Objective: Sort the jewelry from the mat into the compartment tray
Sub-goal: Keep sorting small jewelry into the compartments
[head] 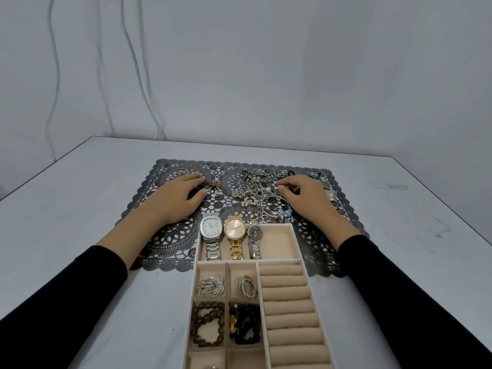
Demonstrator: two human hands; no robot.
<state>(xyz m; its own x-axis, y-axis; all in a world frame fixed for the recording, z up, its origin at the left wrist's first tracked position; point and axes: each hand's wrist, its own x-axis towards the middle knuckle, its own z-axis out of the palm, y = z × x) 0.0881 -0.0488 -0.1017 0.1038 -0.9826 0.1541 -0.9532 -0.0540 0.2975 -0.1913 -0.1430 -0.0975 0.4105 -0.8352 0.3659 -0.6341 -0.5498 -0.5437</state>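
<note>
Tray (279, 261) cut off below; right hand (306, 198) covers some jewelry (255, 187)

**A plain indoor room, most likely a home**

A smooth white tabletop (80, 209), lightly scuffed, stands in the corner of bare, pale grey walls (266, 75). Thin white cables (133, 49) hang loose down the left wall. A dark grey lace-pattern openwork mat (170, 241) and a beige velvet-lined compartment tray (195, 265) of personal jewelry lie on it. These point to a home rather than a shop or workshop, though the bare room does not settle it.
</note>
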